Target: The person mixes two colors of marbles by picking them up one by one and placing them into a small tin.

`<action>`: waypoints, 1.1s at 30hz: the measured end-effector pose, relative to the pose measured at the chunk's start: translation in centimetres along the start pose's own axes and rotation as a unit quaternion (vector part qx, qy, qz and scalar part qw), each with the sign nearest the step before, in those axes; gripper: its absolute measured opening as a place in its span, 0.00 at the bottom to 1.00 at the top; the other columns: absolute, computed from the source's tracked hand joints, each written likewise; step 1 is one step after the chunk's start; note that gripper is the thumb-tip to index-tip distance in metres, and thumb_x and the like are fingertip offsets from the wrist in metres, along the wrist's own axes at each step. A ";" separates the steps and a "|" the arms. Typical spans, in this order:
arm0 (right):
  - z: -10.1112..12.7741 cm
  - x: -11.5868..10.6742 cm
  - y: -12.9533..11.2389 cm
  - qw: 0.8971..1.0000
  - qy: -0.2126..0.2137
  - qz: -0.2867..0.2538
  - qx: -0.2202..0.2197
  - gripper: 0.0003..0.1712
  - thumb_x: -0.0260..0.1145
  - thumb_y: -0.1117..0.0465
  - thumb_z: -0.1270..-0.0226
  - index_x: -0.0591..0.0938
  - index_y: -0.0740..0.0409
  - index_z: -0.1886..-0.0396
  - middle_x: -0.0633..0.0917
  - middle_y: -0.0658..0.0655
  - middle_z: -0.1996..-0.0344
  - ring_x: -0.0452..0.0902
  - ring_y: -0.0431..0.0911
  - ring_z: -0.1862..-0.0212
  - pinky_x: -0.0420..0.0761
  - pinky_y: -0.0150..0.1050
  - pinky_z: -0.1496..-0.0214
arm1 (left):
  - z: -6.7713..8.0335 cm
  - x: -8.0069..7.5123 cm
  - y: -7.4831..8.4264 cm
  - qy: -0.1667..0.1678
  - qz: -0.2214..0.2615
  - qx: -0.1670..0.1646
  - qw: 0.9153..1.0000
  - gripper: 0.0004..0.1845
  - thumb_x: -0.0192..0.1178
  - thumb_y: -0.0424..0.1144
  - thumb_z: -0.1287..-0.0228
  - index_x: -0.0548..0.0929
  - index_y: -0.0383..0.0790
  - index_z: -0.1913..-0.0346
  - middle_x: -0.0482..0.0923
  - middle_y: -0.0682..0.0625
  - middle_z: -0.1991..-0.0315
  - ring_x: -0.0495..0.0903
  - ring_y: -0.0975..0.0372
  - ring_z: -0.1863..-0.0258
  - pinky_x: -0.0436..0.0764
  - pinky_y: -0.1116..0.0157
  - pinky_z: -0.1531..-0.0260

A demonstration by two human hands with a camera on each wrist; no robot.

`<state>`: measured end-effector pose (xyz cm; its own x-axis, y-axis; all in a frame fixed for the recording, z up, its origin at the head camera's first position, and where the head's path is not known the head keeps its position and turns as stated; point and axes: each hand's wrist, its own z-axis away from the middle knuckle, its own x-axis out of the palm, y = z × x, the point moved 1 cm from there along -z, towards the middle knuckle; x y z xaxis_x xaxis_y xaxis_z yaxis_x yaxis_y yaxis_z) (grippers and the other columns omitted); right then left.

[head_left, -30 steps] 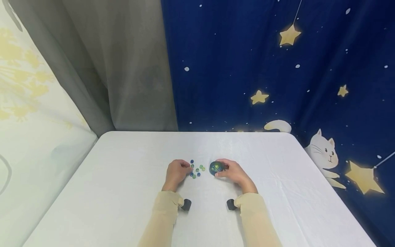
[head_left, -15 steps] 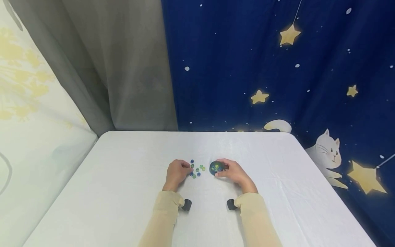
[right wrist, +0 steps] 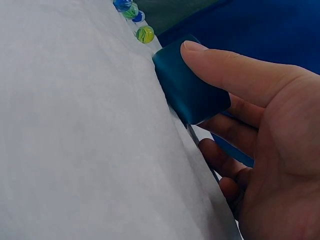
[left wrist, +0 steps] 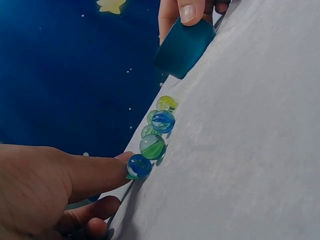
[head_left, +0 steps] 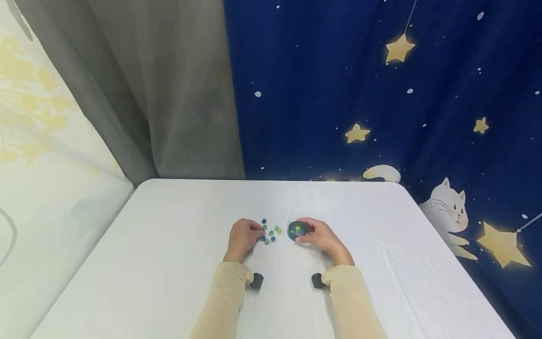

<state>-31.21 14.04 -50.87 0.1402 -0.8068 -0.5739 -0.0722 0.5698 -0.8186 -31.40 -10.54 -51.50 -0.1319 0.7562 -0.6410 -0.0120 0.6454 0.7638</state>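
Observation:
My right hand (head_left: 322, 237) grips a small teal cup (right wrist: 190, 90), thumb on the near side and fingers behind. Several blue and green-yellow marbles show inside the cup from above. To its left on the table, several loose glass marbles lie in a cluster, among them a yellow marble (left wrist: 166, 103), a green marble (left wrist: 152, 146) and a blue marble (left wrist: 139, 166). My left hand (head_left: 242, 238) rests at the cluster's left side, thumb and forefinger tips right at the blue and green marbles. Its other fingers are loosely bent, and no marble shows between them.
A white cloth covers the table (head_left: 169, 292). Black wrist devices, such as the left one (head_left: 256, 281), are strapped at both cuffs. Behind the table hang a grey curtain (head_left: 190, 94) and a blue curtain (head_left: 305, 94) with stars and a cat.

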 end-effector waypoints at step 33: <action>0.3 -0.1 0.0 1.000 -0.006 -0.014 0.004 0.34 0.78 0.58 0.52 0.80 0.50 0.41 0.80 0.57 0.43 0.71 0.58 0.39 0.67 0.57 0.38 | 0.3 -0.5 0.8 0.016 0.050 0.023 0.998 0.04 0.70 0.38 0.45 0.88 0.45 0.66 0.83 0.51 0.66 0.80 0.57 0.61 0.75 0.55 0.55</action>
<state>-30.93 14.17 -50.77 0.1548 -0.8204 -0.5504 -0.0606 0.5482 -0.8342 -31.01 -10.32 -50.57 -0.1614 0.8141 -0.5578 0.0474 0.5710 0.8196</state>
